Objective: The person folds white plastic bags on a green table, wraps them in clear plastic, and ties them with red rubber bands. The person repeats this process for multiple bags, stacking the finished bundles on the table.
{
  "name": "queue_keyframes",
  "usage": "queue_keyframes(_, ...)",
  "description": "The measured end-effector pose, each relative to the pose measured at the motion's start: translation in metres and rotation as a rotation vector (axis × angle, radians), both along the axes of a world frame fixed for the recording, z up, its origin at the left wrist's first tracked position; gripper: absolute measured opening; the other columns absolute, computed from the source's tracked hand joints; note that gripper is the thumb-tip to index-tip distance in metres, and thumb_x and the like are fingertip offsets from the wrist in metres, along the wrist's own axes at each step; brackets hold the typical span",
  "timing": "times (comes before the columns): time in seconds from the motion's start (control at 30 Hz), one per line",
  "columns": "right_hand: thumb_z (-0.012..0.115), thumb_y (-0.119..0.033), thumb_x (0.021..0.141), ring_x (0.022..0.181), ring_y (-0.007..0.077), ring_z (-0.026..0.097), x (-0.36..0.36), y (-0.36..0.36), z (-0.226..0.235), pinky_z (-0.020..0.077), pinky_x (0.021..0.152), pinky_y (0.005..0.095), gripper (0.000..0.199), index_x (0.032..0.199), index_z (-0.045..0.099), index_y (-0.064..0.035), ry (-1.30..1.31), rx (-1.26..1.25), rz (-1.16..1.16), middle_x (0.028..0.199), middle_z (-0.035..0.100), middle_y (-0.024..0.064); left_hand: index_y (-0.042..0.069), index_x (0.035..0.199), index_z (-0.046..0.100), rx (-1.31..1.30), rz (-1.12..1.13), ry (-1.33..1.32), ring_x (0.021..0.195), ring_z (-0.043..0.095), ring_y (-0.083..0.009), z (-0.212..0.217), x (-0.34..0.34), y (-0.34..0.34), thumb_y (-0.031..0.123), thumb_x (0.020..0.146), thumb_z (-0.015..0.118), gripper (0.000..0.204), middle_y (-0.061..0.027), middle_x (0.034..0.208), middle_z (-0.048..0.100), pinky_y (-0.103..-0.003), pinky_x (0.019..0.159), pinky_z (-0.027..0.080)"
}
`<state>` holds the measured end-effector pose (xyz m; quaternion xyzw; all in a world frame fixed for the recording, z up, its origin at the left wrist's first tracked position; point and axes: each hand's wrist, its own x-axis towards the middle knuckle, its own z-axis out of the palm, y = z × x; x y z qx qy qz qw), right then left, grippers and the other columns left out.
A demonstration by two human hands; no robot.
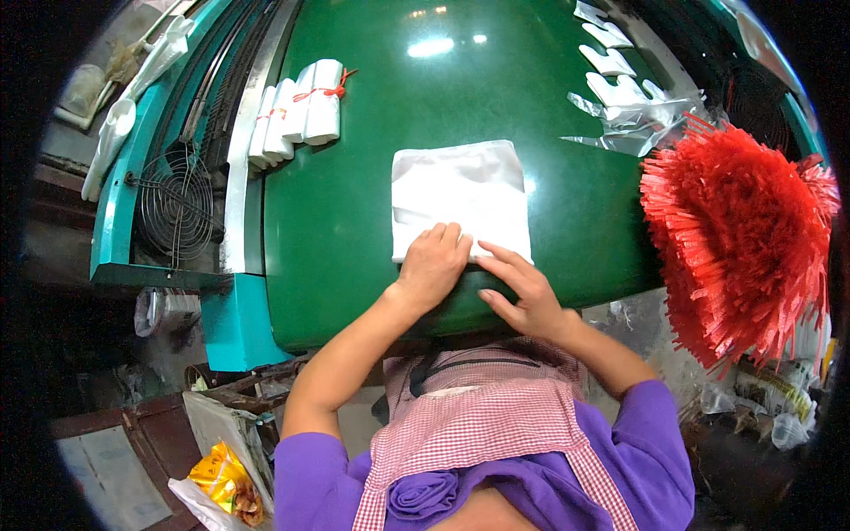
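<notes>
A flat, square stack of thin white plastic bags or sheets (460, 186) lies on the green tabletop before me, its near edge at my hands. My left hand (436, 264) is on that edge, its fingers bent and held together over the plastic; the thumb is hidden. Just beside it is my right hand (524, 290), fingers stretched and thumb apart, with the fingertips at the stack's near right corner. Nothing shows between the fingers of the right hand.
Rolled white bundles tied with red string (305, 102) lie at the left. White cut-out pieces (606, 62) and clear plastic scraps (637, 124) line the right edge. A large bunch of red plastic strips (744, 239) hangs at the right. A wire fan guard (175, 208) sits inside the teal frame (239, 323).
</notes>
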<state>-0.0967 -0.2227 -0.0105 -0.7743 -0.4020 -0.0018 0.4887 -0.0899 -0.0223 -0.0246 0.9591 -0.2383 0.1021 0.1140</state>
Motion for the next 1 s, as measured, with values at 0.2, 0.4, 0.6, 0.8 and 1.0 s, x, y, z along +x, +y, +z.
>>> queue_keyframes(0.2, 0.048, -0.023, 0.096, 0.111, 0.0251, 0.056, 0.016, -0.02, -0.022, 0.0486, 0.091, 0.036, 0.053, 0.136, 0.028, 0.004, 1.349, 0.933, 0.041, 0.125, 0.051, 0.0191, 0.003, 0.095, 0.058, -0.47, -0.035, 0.367, 0.1, 0.056, -0.0353, 0.002, 0.017, 0.03, 0.002, 0.074, 0.058, 0.021, -0.0148, 0.102, 0.059, -0.042, 0.085, 0.047)
queue_keyframes(0.4, 0.053, 0.01, 0.079, 0.112, 0.0218, 0.055, 0.041, -0.013, -0.01, 0.0403, 0.1, 0.0355, 0.044, 0.123, 0.054, 0.0002, 1.001, 0.326, 0.098, 0.127, 0.053, 0.0148, 0.011, 0.101, 0.062, -0.279, -0.291, 0.447, 0.123, 0.043, -0.0372, 0.015, -0.034, 0.048, 0.003, 0.07, 0.064, 0.032, -0.0139, 0.127, 0.052, -0.054, 0.103, 0.029)
queue_keyframes(0.6, 0.047, -0.011, 0.086, 0.125, 0.0284, 0.044, 0.061, -0.024, -0.029, 0.0327, 0.106, 0.044, 0.034, 0.119, 0.056, -0.0055, -0.394, -0.35, 0.347, 0.135, 0.046, 0.0154, 0.015, 0.091, 0.063, 0.121, -0.311, 0.078, 0.103, 0.052, -0.0279, 0.029, -0.01, 0.033, 0.014, 0.067, 0.068, 0.025, -0.0078, 0.105, 0.059, -0.043, 0.094, 0.036)
queue_keyframes(0.8, 0.051, -0.013, 0.085, 0.13, 0.0279, 0.038, 0.066, -0.03, -0.008, 0.0285, 0.109, 0.0434, 0.041, 0.125, 0.05, -0.0023, -0.36, -0.536, 0.472, 0.138, 0.043, 0.014, 0.01, 0.093, 0.064, 0.192, -0.313, 0.34, 0.127, 0.04, -0.0345, 0.049, 0.021, 0.024, 0.014, 0.07, 0.065, 0.022, -0.0101, 0.135, 0.047, -0.057, 0.106, 0.024)
queue_keyframes(1.0, 0.062, -0.034, 0.083, 0.129, 0.0383, 0.036, 0.009, -0.024, 0.038, 0.0285, 0.106, 0.0475, 0.059, 0.126, 0.046, 0.0034, 0.18, -0.554, 0.07, 0.135, 0.04, 0.0289, 0.01, 0.109, 0.059, 0.038, -0.122, 0.301, 0.123, 0.042, -0.0393, 0.028, -0.029, 0.006, 0.015, 0.072, 0.067, 0.038, -0.014, 0.132, 0.049, -0.057, 0.097, 0.034)
